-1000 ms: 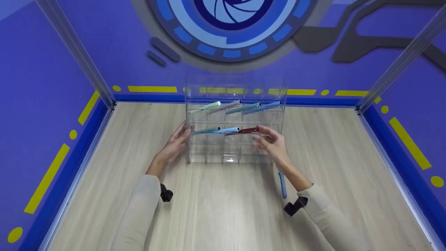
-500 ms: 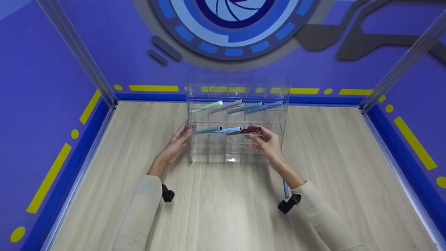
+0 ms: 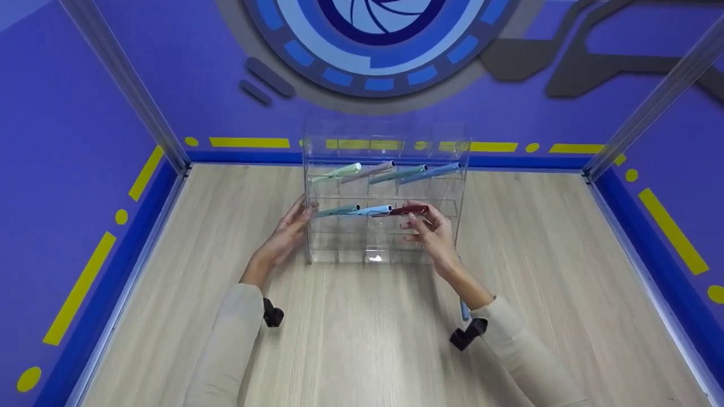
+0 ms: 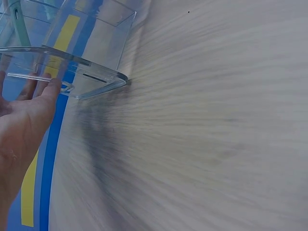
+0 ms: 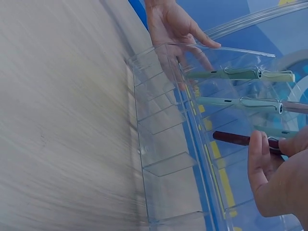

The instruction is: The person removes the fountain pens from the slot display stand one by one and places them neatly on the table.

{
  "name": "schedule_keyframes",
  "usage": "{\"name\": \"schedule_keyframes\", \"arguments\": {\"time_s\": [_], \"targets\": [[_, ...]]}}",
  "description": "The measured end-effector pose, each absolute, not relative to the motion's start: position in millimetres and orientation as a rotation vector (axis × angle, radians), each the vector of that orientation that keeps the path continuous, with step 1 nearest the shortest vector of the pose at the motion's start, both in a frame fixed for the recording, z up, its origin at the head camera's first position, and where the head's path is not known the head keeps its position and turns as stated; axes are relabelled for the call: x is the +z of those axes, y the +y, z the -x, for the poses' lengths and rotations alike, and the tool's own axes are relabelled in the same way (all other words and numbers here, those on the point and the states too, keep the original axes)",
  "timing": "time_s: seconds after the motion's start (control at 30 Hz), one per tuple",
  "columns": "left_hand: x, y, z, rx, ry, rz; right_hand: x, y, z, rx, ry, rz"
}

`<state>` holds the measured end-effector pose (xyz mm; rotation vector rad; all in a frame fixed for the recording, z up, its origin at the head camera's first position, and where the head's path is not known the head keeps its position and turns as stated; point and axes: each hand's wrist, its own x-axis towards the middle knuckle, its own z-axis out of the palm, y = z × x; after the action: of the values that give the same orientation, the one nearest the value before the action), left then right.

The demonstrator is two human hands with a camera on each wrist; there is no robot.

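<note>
A clear tiered pen rack (image 3: pixel 376 257) stands on the table, dividers splitting its tiers. My right hand (image 3: pixel 436 237) pinches a dark red pen (image 3: pixel 410 210) by its clip end, at the lower row of pens. In the right wrist view that pen (image 5: pixel 231 138) points toward the rack, thumb and fingers at its capped part. To its left lie a light blue pen (image 3: pixel 370 211) and a teal pen (image 3: pixel 338 211). My left hand (image 3: pixel 283 234) touches the rack's left side panel with extended fingers; the left wrist view shows fingertips (image 4: pixel 54 86) against the clear panel.
Several pens fill the upper row, among them a pale green pen (image 3: pixel 339 172) and a blue pen (image 3: pixel 432 173). Another blue pen (image 3: pixel 464 310) lies on the table, partly hidden by my right forearm. Blue printed walls (image 3: pixel 186 68) enclose the back and sides.
My right hand has shifted left along the dark red pen, from its end to a fuller pinch, and the pen has edged slightly right lately. The left hand stays at the rack.
</note>
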<state>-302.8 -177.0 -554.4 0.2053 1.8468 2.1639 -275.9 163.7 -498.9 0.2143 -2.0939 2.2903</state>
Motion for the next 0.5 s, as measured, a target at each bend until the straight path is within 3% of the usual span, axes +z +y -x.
{"name": "schedule_keyframes", "arguments": {"time_s": [0.5], "targets": [[-554.6,-174.5,302.5,2.178,1.831,-0.157,-490.8,178.5,263.3,2.244,-1.981,-0.192]]}}
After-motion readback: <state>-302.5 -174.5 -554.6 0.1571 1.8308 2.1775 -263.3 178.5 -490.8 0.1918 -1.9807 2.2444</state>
